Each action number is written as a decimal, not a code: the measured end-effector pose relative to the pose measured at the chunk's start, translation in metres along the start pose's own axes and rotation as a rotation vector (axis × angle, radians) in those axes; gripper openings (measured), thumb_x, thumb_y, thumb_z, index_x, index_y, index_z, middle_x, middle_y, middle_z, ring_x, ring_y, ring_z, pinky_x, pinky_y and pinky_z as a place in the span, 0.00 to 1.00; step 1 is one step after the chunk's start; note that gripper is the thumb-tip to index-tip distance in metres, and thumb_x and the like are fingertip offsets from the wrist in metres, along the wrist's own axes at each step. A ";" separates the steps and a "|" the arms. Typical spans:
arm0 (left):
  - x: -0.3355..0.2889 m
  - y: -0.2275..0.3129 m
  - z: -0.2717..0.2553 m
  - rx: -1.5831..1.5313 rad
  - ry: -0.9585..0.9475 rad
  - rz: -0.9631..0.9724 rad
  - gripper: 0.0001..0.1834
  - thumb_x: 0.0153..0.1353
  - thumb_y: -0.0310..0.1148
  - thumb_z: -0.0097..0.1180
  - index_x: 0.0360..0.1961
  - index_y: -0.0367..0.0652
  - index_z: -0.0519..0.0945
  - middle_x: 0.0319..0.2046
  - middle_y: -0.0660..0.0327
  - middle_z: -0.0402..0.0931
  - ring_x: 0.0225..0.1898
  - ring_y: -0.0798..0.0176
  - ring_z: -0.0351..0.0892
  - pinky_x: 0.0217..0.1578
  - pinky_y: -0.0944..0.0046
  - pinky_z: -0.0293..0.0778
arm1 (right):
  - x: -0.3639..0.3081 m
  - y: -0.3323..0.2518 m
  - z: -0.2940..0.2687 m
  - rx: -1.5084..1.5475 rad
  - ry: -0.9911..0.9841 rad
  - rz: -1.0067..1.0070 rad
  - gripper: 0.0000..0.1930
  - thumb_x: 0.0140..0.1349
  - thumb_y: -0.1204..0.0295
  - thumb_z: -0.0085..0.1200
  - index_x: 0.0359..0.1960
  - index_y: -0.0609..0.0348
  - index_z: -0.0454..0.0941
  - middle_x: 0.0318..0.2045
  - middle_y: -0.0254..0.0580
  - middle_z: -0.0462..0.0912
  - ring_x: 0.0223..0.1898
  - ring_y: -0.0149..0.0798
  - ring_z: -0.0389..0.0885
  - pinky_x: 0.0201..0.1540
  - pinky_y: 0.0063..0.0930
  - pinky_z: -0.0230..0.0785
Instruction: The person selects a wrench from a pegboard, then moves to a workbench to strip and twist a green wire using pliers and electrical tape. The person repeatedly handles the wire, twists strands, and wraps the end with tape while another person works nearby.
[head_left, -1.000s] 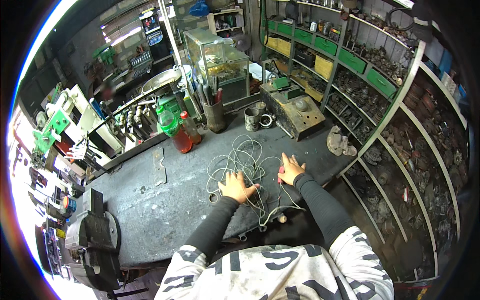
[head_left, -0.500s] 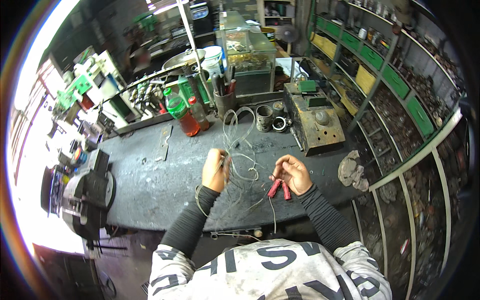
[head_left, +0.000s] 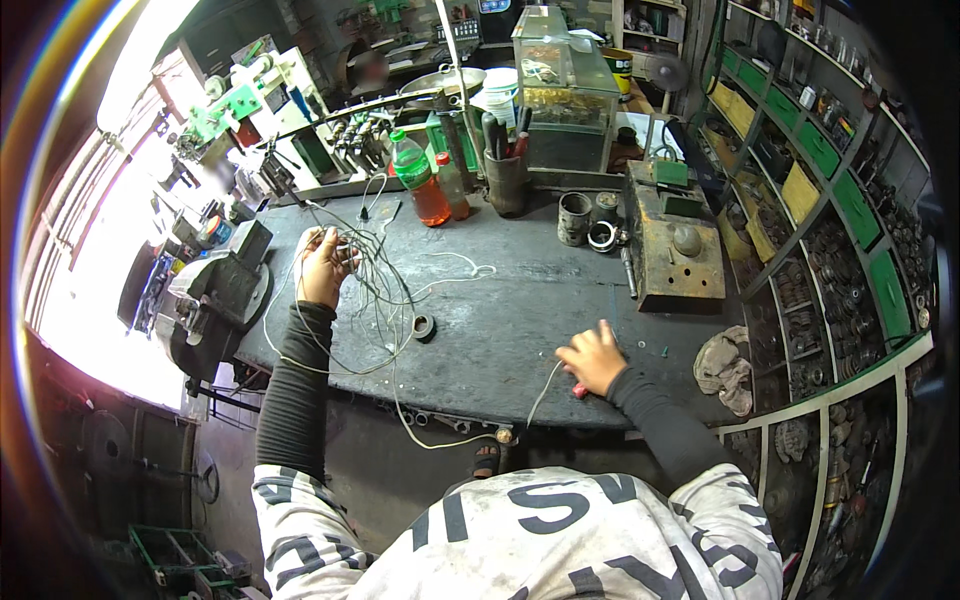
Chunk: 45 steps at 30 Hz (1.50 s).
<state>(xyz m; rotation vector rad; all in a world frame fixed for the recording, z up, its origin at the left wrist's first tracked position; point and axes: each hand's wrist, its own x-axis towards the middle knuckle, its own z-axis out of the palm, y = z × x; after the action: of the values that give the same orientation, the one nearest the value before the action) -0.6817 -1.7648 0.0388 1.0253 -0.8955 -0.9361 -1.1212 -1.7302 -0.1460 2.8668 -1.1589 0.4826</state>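
My left hand (head_left: 322, 270) is raised over the left part of the bench, fingers curled around a bundle of thin pale cable (head_left: 375, 262). Its loose loops hang and spread across the bench top, and one stretch droops past the front edge. A small black plug (head_left: 364, 213) shows by the top of the bundle. At the front right, my right hand (head_left: 594, 362) is low over the bench with its fingers stretched apart. Just under it a red clip (head_left: 580, 391) shows in part; the rest is hidden. A strand of cable ends close to those fingers.
A dark ring (head_left: 424, 327) lies mid-bench. Bottles of red liquid (head_left: 430, 203), a tool cup (head_left: 505, 180), metal cups (head_left: 574, 218) and a rusty metal box (head_left: 682, 250) line the back. A vise (head_left: 215, 290) stands left, a crumpled rag (head_left: 724, 370) right.
My left hand has swung left, carrying the cable loops with it and uncovering mid-bench. My right hand has gone from curled fingers beside the red clips to outstretched fingers over them. The view has shifted.
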 end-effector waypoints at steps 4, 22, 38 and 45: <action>0.006 -0.006 -0.040 -0.025 0.180 -0.041 0.08 0.64 0.32 0.51 0.40 0.43 0.66 0.30 0.60 0.72 0.28 0.62 0.78 0.27 0.62 0.80 | -0.024 0.047 -0.039 0.168 0.140 0.265 0.11 0.51 0.73 0.55 0.38 0.46 0.81 0.33 0.42 0.71 0.39 0.47 0.70 0.46 0.47 0.63; 0.046 -0.042 -0.065 -0.051 0.092 -0.211 0.11 0.62 0.34 0.54 0.39 0.41 0.67 0.32 0.57 0.71 0.27 0.57 0.79 0.26 0.56 0.81 | 0.192 -0.121 0.027 1.140 -0.029 0.261 0.30 0.61 0.68 0.52 0.62 0.65 0.57 0.40 0.49 0.79 0.45 0.41 0.78 0.52 0.35 0.66; 0.089 -0.073 -0.425 1.334 0.201 -0.082 0.17 0.58 0.29 0.55 0.48 0.34 0.74 0.41 0.51 0.78 0.41 0.61 0.78 0.44 0.62 0.73 | 0.214 -0.091 -0.080 1.459 -0.024 0.426 0.08 0.66 0.72 0.45 0.37 0.63 0.76 0.19 0.26 0.68 0.18 0.20 0.63 0.20 0.15 0.57; 0.024 0.024 -0.034 0.634 -0.650 0.445 0.17 0.61 0.32 0.52 0.51 0.38 0.75 0.47 0.51 0.76 0.51 0.56 0.75 0.53 0.61 0.68 | 0.231 -0.109 -0.097 1.258 -0.005 0.258 0.06 0.63 0.75 0.50 0.36 0.65 0.77 0.26 0.30 0.76 0.29 0.21 0.71 0.34 0.16 0.64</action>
<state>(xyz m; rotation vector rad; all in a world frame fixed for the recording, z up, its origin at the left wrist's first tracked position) -0.6377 -1.7714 0.0565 0.9793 -1.9646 -0.6045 -0.9173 -1.7955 0.0243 3.5825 -1.6359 1.7538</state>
